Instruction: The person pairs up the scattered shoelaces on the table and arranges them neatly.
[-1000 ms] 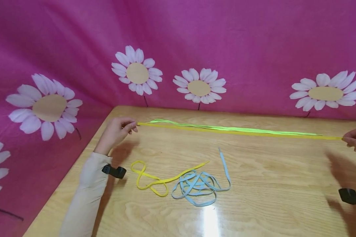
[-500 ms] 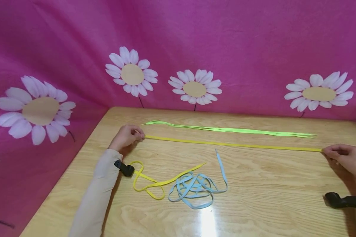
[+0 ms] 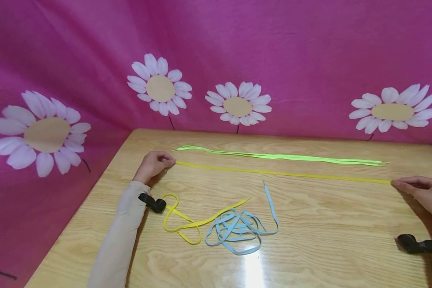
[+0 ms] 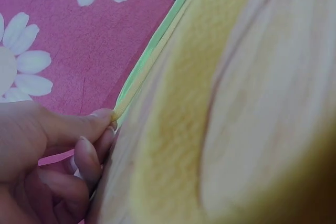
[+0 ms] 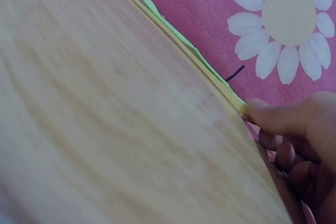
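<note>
A flat yellow shoelace [image 3: 281, 173] is stretched nearly straight beyond the tangled light-blue shoelace [image 3: 242, 227], running across to both sides of that tangle. The left hand [image 3: 153, 165] pinches one end between thumb and fingertip, beyond the tangle and to its left; the right hand [image 3: 423, 193] pinches the other end in the same way, well to the tangle's right. The very tips are hidden in the fingers, and I cannot tell whether the strip touches the wooden table [image 3: 327, 228] along its length. Farther from the tangle, past the taut strip, a pair of neon-green shoelace strands [image 3: 273, 156] lies roughly parallel to it, while a loosely looped yellow shoelace [image 3: 198, 224] lies just left of the tangle. The stretched lace looks like woven fabric, so I would expect it to be very light, limp and hard to damage, with little slip under a fingertip. Slack would probably let it sag or twist, so a pinch right at each end, with gentle even tension, seems the best hold for keeping it flat.
</note>
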`<state>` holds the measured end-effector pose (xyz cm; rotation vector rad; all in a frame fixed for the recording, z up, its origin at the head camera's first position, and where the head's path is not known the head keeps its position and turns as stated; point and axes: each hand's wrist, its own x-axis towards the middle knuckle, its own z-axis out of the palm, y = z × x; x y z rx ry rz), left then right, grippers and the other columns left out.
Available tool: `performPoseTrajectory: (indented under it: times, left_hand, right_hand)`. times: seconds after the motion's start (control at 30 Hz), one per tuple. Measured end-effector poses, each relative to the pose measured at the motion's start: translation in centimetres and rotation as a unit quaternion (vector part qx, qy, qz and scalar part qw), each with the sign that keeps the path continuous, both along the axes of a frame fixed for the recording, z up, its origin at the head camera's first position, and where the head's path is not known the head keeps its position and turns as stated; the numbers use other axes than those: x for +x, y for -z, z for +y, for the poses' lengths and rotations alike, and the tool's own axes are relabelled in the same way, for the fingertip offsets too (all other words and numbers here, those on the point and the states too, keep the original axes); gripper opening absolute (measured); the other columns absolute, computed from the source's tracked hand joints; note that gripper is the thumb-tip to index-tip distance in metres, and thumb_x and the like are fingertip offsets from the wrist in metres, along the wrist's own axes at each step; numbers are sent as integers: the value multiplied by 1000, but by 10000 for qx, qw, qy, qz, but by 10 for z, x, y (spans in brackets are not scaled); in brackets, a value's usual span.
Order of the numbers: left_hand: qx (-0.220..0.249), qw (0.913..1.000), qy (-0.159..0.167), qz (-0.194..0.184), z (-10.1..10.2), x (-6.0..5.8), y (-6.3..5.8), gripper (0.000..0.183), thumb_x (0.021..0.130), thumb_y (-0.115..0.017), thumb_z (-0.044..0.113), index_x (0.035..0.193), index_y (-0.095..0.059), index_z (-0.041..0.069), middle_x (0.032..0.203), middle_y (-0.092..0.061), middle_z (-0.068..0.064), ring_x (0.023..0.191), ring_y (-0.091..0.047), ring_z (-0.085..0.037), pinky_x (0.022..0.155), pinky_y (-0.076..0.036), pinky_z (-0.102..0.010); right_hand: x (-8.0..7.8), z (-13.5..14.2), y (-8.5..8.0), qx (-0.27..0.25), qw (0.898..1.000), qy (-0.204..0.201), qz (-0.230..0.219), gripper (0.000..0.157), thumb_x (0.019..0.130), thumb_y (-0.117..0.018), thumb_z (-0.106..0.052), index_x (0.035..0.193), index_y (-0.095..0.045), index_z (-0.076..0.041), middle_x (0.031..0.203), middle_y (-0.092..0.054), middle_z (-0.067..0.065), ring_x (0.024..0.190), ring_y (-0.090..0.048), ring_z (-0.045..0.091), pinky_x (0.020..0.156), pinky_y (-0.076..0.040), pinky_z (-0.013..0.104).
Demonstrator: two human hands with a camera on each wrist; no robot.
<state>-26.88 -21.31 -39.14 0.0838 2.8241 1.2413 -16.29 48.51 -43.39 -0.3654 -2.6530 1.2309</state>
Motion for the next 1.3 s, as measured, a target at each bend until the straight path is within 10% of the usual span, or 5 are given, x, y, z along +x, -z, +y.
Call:
performPoseTrajectory:
  times: [0.27,0.4,0.57,0.97,1.3]
  left_hand:
    - [277,9995,-174,6,-1,-2,-2,17,94,-63,13,102,-69,-1,82,-63,-6,64,-53,-10,61,-44,-21]
    - [199,9997,-160,-45,0,-2,-4,18,95,-62,13,104,-69,-1,85,-64,-7,67,-53,-11,62,-44,-22]
    - [412,9988,-149,-209,-1,-1,-4,19,97,-58,12,107,-67,-2,77,-60,-4,59,-54,-10,54,-42,-22]
    - [552,9977,17,-405,-5,0,1,20,97,-60,15,106,-63,-2,75,-59,-4,61,-52,-11,53,-41,-22]
    - [330,9993,187,-66,-5,2,3,19,88,-70,11,101,-65,-2,82,-64,-2,75,-53,-9,71,-42,-23]
  right_hand:
    - [-3,-3,1,901,9952,370,134,38,99,-54,-27,75,-45,-56,65,-42,-39,58,-41,-5,53,-36,18]
    - [-4,-5,2,1102,9930,435,-32,17,99,-54,-30,85,-63,-28,67,-43,-35,61,-41,-1,55,-35,19]
    - [-3,-7,3,1260,9914,348,-103,36,98,-55,-32,101,-60,4,68,-46,-21,63,-40,5,55,-35,21]
    - [0,-10,1,1370,9895,462,-35,35,99,-53,-30,105,-61,3,69,-42,-29,62,-39,3,54,-35,21]
    - [2,-7,3,1042,9936,258,357,17,96,-59,-36,80,-58,-40,70,-41,-36,61,-40,-2,53,-35,19]
